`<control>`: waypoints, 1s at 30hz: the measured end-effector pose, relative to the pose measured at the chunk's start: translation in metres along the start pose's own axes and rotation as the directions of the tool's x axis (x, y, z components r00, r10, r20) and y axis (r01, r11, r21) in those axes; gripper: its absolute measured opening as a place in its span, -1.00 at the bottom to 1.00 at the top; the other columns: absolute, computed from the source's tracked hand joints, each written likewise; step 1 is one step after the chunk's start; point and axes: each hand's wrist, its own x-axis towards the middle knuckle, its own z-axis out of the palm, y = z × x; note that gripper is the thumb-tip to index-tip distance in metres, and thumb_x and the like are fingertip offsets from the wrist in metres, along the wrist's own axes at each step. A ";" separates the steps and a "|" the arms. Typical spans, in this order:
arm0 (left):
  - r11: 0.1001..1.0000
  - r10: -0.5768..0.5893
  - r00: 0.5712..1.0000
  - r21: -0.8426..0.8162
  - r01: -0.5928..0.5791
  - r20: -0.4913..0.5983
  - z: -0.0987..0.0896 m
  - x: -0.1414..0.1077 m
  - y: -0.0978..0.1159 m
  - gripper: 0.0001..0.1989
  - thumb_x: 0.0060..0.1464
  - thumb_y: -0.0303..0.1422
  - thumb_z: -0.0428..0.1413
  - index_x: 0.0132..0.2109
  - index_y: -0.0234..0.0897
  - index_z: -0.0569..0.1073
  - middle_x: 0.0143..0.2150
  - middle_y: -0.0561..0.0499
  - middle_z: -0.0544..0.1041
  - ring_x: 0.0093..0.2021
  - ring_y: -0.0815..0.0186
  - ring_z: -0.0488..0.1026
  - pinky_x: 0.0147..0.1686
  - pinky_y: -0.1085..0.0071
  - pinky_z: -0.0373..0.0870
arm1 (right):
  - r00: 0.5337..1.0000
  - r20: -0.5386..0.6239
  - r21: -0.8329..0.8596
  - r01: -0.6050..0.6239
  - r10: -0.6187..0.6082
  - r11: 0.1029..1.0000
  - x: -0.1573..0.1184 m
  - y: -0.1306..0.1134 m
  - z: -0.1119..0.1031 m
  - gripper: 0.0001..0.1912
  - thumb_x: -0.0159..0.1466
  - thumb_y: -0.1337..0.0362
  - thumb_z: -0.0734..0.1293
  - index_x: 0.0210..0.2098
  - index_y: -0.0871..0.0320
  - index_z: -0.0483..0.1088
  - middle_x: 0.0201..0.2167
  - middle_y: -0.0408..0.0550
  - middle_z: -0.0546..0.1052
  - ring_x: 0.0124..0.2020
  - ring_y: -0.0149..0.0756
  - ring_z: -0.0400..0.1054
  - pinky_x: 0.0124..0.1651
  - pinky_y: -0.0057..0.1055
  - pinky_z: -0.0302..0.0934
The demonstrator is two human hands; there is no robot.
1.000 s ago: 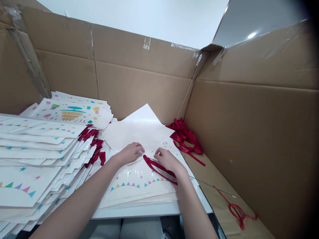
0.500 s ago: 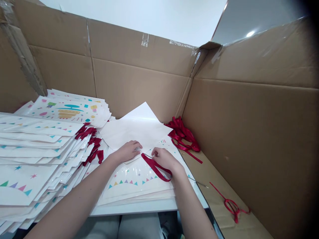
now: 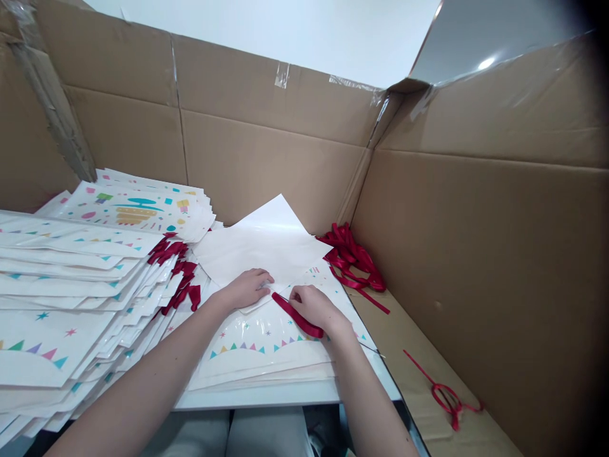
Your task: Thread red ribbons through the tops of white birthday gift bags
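Red satin ribbon lies across the fingers of our right hand, partly hidden beneath them, with one end reaching toward our left hand. We cannot tell whether those fingers pinch it or only press it down. Our left fingers rest unclenched on a white paper flap above a printed paper bag on the table. A thin wire beside the ribbon's end is hard to make out.

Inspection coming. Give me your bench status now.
Left hand on white paper bag. Right hand on red ribbon. Stack of printed bags left, ribbon pile right, neither blocking.
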 end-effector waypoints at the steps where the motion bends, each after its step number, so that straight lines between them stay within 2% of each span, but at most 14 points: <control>1: 1.000 -0.010 1.000 0.007 0.010 0.000 0.000 0.000 0.000 -0.65 0.30 -0.19 -0.01 0.13 -0.14 0.48 0.24 -0.08 0.43 0.25 0.10 0.34 0.27 0.16 0.25 | 0.999 0.017 0.001 -0.037 0.037 0.999 -0.002 0.002 -0.003 -0.87 0.22 0.33 0.28 -0.36 0.16 0.48 -0.30 0.00 0.58 -0.38 -0.33 0.34 -0.36 -0.45 0.05; 4: 0.999 -0.030 1.000 0.034 0.030 -0.002 0.002 -0.001 0.001 -0.63 0.29 -0.20 0.00 0.16 -0.14 0.46 0.32 -0.07 0.38 0.31 0.08 0.29 0.31 0.15 0.22 | 0.979 0.136 0.039 -0.156 0.149 0.987 -0.008 0.011 -0.010 -0.93 0.11 0.39 0.31 -0.41 0.17 0.44 -0.38 -0.02 0.57 -0.45 -0.33 0.33 -0.42 -0.45 0.03; 6: 0.999 -0.009 1.000 0.051 0.008 0.014 0.004 0.000 0.001 -0.62 0.31 -0.21 -0.03 0.19 -0.14 0.44 0.34 -0.06 0.36 0.35 0.09 0.26 0.33 0.15 0.18 | 0.971 0.186 0.058 -0.162 0.149 0.985 -0.009 0.012 -0.011 -0.93 0.09 0.41 0.28 -0.45 0.17 0.42 -0.43 -0.04 0.56 -0.48 -0.35 0.31 -0.44 -0.45 0.03; 10: 0.997 0.026 0.998 0.067 -0.030 0.056 0.008 0.002 0.003 -0.60 0.34 -0.22 -0.08 0.21 -0.16 0.43 0.33 -0.06 0.38 0.37 0.12 0.23 0.35 0.18 0.15 | 0.998 0.070 0.044 0.003 -0.006 0.999 -0.002 0.002 -0.003 -0.86 0.17 0.40 0.24 -0.43 0.17 0.44 -0.37 -0.04 0.57 -0.41 -0.36 0.32 -0.37 -0.47 0.05; 12: 0.998 0.031 0.998 0.058 -0.034 0.059 0.009 0.002 0.004 -0.60 0.33 -0.20 -0.07 0.22 -0.15 0.42 0.34 -0.05 0.38 0.36 0.12 0.23 0.35 0.18 0.15 | 0.999 0.021 0.043 0.030 -0.031 0.999 -0.001 0.000 0.000 -0.85 0.19 0.39 0.24 -0.38 0.17 0.47 -0.32 -0.02 0.57 -0.37 -0.36 0.34 -0.35 -0.48 0.06; 14: 0.998 0.038 0.998 0.057 -0.041 0.050 0.009 0.001 0.005 -0.60 0.32 -0.19 -0.05 0.22 -0.15 0.41 0.35 -0.06 0.36 0.37 0.10 0.22 0.35 0.15 0.14 | 0.998 0.056 0.061 -0.022 0.018 0.998 -0.003 0.004 -0.002 -0.88 0.17 0.39 0.27 -0.37 0.17 0.47 -0.33 -0.02 0.57 -0.38 -0.35 0.35 -0.36 -0.48 0.06; 18: 0.995 0.007 1.000 0.098 -0.010 0.022 0.008 -0.002 0.009 -0.59 0.28 -0.17 0.00 0.21 -0.15 0.41 0.35 -0.09 0.35 0.36 0.04 0.22 0.34 0.08 0.13 | 0.970 0.202 0.080 -0.155 0.136 0.985 -0.008 0.013 -0.007 -0.92 0.11 0.40 0.29 -0.42 0.18 0.45 -0.41 -0.05 0.56 -0.44 -0.34 0.33 -0.40 -0.47 0.06; 24: 0.995 0.034 0.999 0.090 -0.036 0.025 0.011 -0.002 0.016 -0.60 0.31 -0.14 -0.05 0.19 -0.12 0.42 0.27 -0.06 0.44 0.29 0.06 0.30 0.31 0.10 0.14 | 0.997 0.067 0.071 0.023 -0.028 0.997 -0.001 0.000 0.002 -0.89 0.22 0.35 0.26 -0.38 0.17 0.42 -0.37 -0.05 0.55 -0.41 -0.37 0.31 -0.38 -0.49 0.04; 26: 0.995 0.040 0.999 0.086 -0.042 0.021 0.011 -0.002 0.016 -0.59 0.31 -0.12 -0.04 0.20 -0.11 0.41 0.29 -0.05 0.42 0.31 0.06 0.28 0.31 0.10 0.14 | 0.998 0.068 0.062 -0.001 -0.003 0.998 -0.002 0.001 0.001 -0.93 0.21 0.33 0.28 -0.37 0.16 0.42 -0.36 -0.06 0.55 -0.42 -0.37 0.30 -0.39 -0.49 0.03; 30: 0.991 -0.034 0.999 0.127 0.035 -0.008 0.008 -0.004 0.011 -0.60 0.31 -0.12 -0.04 0.19 -0.10 0.41 0.32 -0.05 0.39 0.32 0.01 0.25 0.31 0.03 0.13 | 0.979 0.180 0.082 -0.113 0.097 0.990 -0.006 0.012 -0.003 -0.94 0.09 0.39 0.32 -0.41 0.16 0.42 -0.39 -0.08 0.56 -0.45 -0.37 0.29 -0.43 -0.49 0.03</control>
